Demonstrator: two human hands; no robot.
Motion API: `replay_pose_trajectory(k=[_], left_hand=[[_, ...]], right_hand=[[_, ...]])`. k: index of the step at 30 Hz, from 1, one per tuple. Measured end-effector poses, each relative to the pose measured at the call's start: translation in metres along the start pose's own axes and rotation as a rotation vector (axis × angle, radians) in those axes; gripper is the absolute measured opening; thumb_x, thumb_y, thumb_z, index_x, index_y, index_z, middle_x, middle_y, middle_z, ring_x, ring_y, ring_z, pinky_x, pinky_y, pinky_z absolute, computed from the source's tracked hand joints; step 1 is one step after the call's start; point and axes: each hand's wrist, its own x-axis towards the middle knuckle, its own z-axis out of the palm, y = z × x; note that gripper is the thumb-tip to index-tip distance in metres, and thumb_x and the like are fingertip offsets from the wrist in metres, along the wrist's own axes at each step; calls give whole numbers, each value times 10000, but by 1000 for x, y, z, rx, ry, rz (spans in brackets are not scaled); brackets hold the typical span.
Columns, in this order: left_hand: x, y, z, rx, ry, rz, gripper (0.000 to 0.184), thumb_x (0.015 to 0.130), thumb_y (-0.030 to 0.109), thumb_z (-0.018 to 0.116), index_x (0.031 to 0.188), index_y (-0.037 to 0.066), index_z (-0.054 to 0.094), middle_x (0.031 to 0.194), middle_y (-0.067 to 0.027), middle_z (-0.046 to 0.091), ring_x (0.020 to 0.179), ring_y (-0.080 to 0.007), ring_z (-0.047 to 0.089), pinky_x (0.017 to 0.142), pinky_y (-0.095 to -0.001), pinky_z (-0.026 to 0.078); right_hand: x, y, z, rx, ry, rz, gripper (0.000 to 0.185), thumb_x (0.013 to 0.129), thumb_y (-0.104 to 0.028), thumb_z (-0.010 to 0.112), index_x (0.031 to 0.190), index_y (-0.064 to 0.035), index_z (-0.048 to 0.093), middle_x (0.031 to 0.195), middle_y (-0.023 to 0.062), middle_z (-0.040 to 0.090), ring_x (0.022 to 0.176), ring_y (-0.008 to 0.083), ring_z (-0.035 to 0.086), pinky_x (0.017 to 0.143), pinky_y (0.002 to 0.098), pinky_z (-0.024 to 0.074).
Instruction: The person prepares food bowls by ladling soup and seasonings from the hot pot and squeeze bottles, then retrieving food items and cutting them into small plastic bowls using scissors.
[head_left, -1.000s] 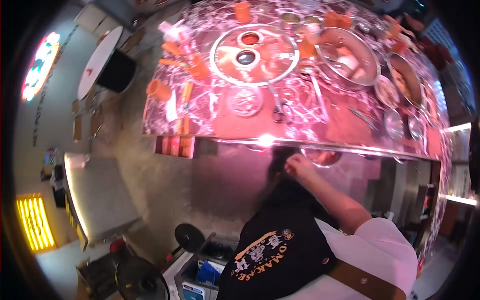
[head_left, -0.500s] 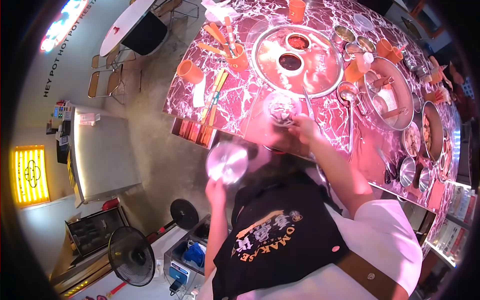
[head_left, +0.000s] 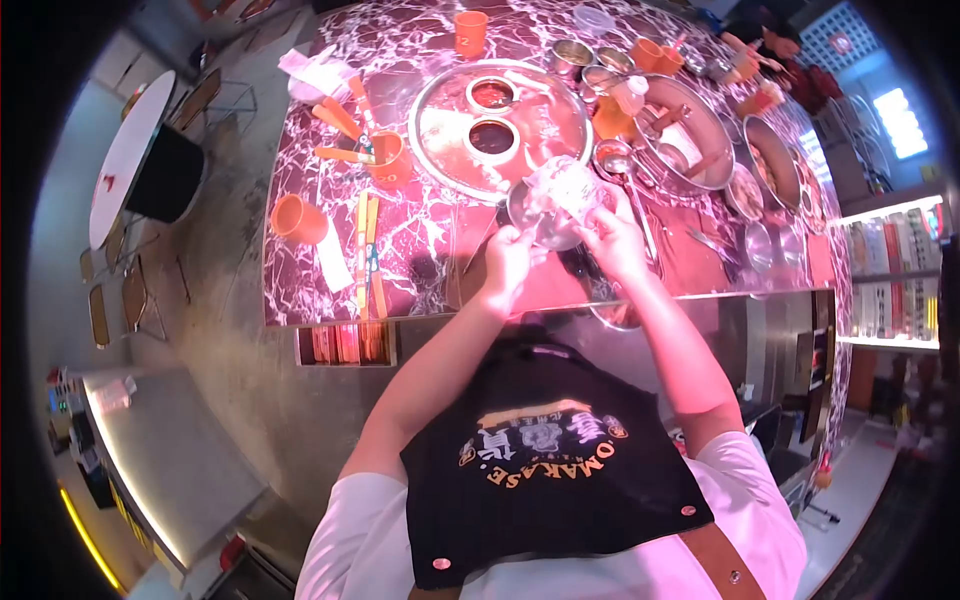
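Both my hands are over the front of the marbled table (head_left: 415, 240). My left hand (head_left: 510, 262) holds a shiny metal bowl (head_left: 550, 230) by its near left rim. Just right of it, my right hand (head_left: 615, 242) grips a small clear container (head_left: 565, 188) with pale contents, tilted above the bowl. Glare washes out the contents. Behind them is a large round tray (head_left: 440, 130) bearing two sauce bowls, one with red contents (head_left: 492, 95) and one with dark contents (head_left: 492, 138).
Orange cups (head_left: 299, 218) and a cup of wrapped utensils (head_left: 387, 160) stand at the left. Wrapped chopsticks (head_left: 368, 250) lie near the front edge. At the right are an oval pan (head_left: 715, 125), ladle (head_left: 614, 158), tongs (head_left: 708, 240) and metal bowls (head_left: 757, 247). A person (head_left: 775, 45) is at the far right.
My left hand has brought the metal bowl up from below the table edge to beside my right hand. The clear container has been lifted off the table and tilted. The view has shifted.
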Motion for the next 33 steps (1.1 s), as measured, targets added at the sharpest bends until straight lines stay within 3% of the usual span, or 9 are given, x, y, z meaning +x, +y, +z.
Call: replay_pose_trajectory(k=[3, 10, 12, 13, 14, 20, 25, 28, 33], left_hand=[[-3, 11, 2, 38, -64, -15, 159, 998, 92, 526, 842, 73, 502, 824, -107, 634, 711, -224, 674, 665, -348, 589], [5, -5, -11, 31, -210, -92, 143, 996, 155, 568, 870, 123, 508, 788, -52, 621, 687, -173, 643, 650, -308, 558], [7, -15, -7, 9, -274, -81, 129, 999, 167, 563, 883, 134, 515, 814, -36, 620, 711, -161, 640, 658, -295, 543], [7, -20, -4, -12, -270, -98, 124, 998, 165, 560, 887, 132, 515, 825, -33, 618, 713, -159, 637, 653, -293, 537], [7, -24, -1, -32, -266, -116, 119, 998, 162, 556, 892, 129, 514, 836, -31, 616, 715, -156, 633, 649, -292, 530], [35, -74, 38, 84, -282, -136, 105, 994, 152, 543, 906, 107, 505, 821, -44, 597, 702, -146, 621, 641, -283, 521], [62, -119, 86, 157, -81, -202, 133, 977, 109, 552, 892, 65, 460, 756, -55, 549, 549, -162, 584, 435, -251, 483], [63, -129, 115, 110, 66, -178, 118, 983, 129, 550, 925, 47, 489, 802, -87, 589, 523, -181, 592, 478, -275, 543], [57, -115, 103, 420, -52, -308, 222, 991, 220, 533, 1002, 8, 598, 719, -82, 634, 500, -155, 557, 448, -280, 437]], right_hand=[[-11, -12, 0, -148, 82, -23, 231, 727, -101, 823, 785, -50, 606, 1430, 176, 447, 1033, 307, 647, 802, 389, 552], [-28, 10, -21, -71, 253, 101, 216, 768, -85, 802, 742, -35, 594, 1411, 194, 459, 893, 182, 676, 686, 301, 559], [-34, 33, -22, 93, 422, 228, 219, 767, -68, 800, 748, -32, 585, 1344, 137, 517, 943, 218, 665, 709, 330, 551], [-37, 35, -32, 642, 459, 560, 198, 820, -61, 769, 746, -49, 587, 1281, 82, 540, 879, 148, 648, 648, 268, 534], [-46, 36, -45, 882, 552, 633, 146, 862, -72, 738, 813, -72, 600, 1156, 38, 598, 834, 103, 630, 620, 228, 524], [-124, 84, -121, 901, 699, 906, 148, 919, -198, 701, 964, -113, 589, 937, -20, 637, 866, 91, 620, 653, 239, 515], [-183, 126, -143, 1095, 661, 985, 202, 929, -217, 681, 1047, -115, 553, 1051, 21, 631, 942, 171, 635, 671, 282, 492], [-188, 138, -145, 1172, 587, 1035, 101, 970, -180, 615, 1037, -124, 564, 993, 18, 646, 901, 135, 648, 641, 240, 502], [-161, 140, -127, 1364, 346, 995, 107, 985, -135, 557, 1086, -106, 537, 1066, 51, 646, 891, 146, 657, 654, 259, 536]])
